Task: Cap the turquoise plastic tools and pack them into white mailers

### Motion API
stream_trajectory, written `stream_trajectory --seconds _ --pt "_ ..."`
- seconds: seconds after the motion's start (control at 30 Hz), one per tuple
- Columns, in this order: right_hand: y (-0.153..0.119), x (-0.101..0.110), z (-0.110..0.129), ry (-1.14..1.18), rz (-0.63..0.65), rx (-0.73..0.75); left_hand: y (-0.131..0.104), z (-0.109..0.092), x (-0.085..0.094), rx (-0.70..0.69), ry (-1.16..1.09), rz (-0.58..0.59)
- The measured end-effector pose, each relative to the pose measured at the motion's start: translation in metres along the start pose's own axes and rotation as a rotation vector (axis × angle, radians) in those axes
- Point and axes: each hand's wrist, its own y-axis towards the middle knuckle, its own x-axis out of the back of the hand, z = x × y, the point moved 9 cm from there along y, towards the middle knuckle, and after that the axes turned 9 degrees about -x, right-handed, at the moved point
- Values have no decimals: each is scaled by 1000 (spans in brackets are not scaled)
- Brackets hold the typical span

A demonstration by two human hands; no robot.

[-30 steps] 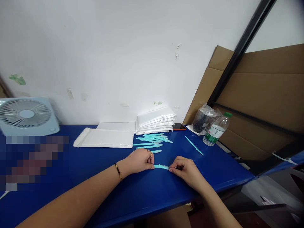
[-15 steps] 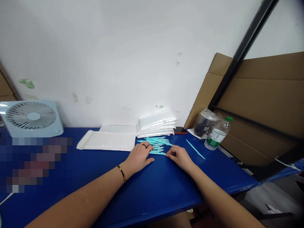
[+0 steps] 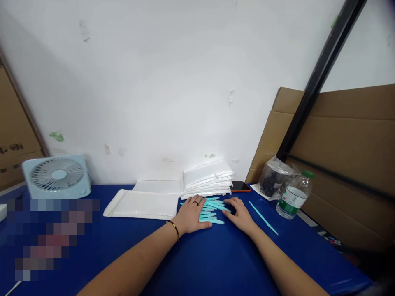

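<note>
A loose pile of slim turquoise plastic sticks, shaped like eyebrow razors point(image 3: 212, 204), lies on the blue table point(image 3: 216, 259). My left hand point(image 3: 193, 213) rests flat across the pile's left part with its fingers stretched out, hiding some of the sticks. At the pile's right edge is my right hand point(image 3: 240, 214), thumb and fingers curved but apart around the stick ends. I see nothing gripped in it. One single turquoise razor point(image 3: 263, 218) lies slanted by itself to the right of that hand.
Behind the pile stand stacked white padded envelopes point(image 3: 208, 179); another white envelope point(image 3: 143, 203) lies left. A phone point(image 3: 240, 186), a bagged dark item point(image 3: 271, 181) and a water bottle point(image 3: 292, 198) are at right. A light-blue fan point(image 3: 58, 176) stands far left.
My right hand has let go of the stick end it pinched at the pile's near edge, and its fingers have opened. My left hand stays on the pile. The view has tilted up.
</note>
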Motion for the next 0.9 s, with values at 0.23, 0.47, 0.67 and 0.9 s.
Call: stream_trajectory --seconds 0.23,0.47,0.67,0.9 --pt "7 1 5 222 125 27 3 5 -3 58 -50 21" --pt "6 1 -5 243 175 -20 6 4 3 60 -47 14" --pt "6 -4 11 270 178 60 12 -4 5 21 4 10" --pt "4 -16 18 -7 242 32 17 -14 8 -4 61 54"
